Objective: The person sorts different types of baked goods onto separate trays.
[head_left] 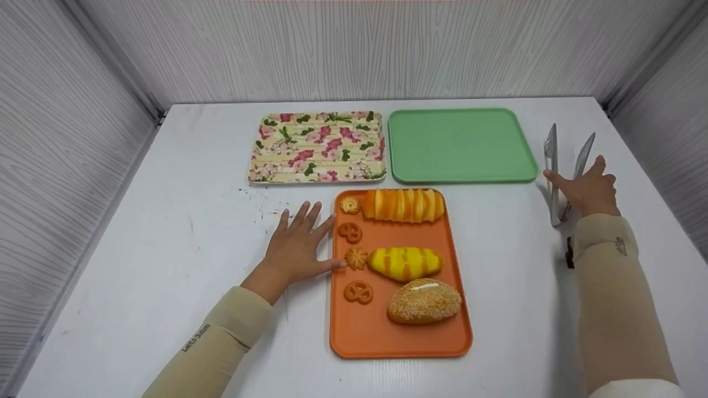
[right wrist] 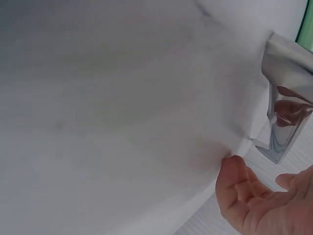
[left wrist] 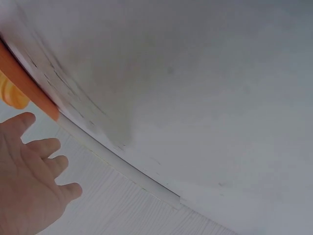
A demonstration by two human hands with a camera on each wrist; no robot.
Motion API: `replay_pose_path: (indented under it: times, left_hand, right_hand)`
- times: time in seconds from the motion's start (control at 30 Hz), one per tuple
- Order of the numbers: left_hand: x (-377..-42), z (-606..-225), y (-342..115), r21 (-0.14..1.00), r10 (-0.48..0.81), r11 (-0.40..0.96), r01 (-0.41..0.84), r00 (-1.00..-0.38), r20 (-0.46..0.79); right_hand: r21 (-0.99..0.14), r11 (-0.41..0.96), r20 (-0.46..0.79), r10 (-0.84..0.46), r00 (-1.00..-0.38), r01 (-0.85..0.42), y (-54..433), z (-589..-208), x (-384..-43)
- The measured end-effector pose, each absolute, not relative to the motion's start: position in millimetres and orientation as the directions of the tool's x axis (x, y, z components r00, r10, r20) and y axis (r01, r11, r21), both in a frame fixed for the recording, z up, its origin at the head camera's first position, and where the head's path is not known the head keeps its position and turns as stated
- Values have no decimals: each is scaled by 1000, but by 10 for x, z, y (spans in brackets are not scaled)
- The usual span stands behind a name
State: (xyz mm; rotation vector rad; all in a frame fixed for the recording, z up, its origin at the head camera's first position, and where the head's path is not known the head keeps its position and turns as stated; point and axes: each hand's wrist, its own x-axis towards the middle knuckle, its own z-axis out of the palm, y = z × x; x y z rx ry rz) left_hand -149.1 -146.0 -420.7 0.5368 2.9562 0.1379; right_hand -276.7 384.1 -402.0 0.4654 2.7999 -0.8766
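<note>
Silver metal tongs [head_left: 554,177] stand at the right side of the table, their two arms spread apart. Around them my right hand [head_left: 591,190] reaches, thumb by the left arm and fingers past the right one. In the right wrist view a gap shows between that hand [right wrist: 264,200] and the shiny tongs [right wrist: 279,122]. My left hand [head_left: 296,249] has its fingers spread beside the orange tray [head_left: 387,342], the thumb tip over its left rim near a flower-shaped cookie [head_left: 356,258]. The left wrist view shows the same hand [left wrist: 29,181] holding nothing.
On the orange tray lie a sliced loaf [head_left: 406,205], a yellow striped bread [head_left: 405,263], a seeded bun [head_left: 425,302], pretzels [head_left: 358,292] and a swirl cookie [head_left: 349,205]. A floral tray [head_left: 318,146] and a green tray [head_left: 462,146] sit behind it, near the back wall.
</note>
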Motion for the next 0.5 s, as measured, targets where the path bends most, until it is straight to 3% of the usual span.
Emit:
replay_pose_path:
  times: [0.23, 0.5]
  left_hand:
    - [-1499, -4222, -1464, 91, 386, 922, 376, -910, -152]
    - [-1491, -4238, -1469, 121, 409, 911, 394, -900, -149]
  right_hand:
    - [-596, 738, -241, 210, -947, 316, 3850, -4040, -2805]
    - [-599, 742, -252, 183, -950, 302, 3880, -4084, -2866]
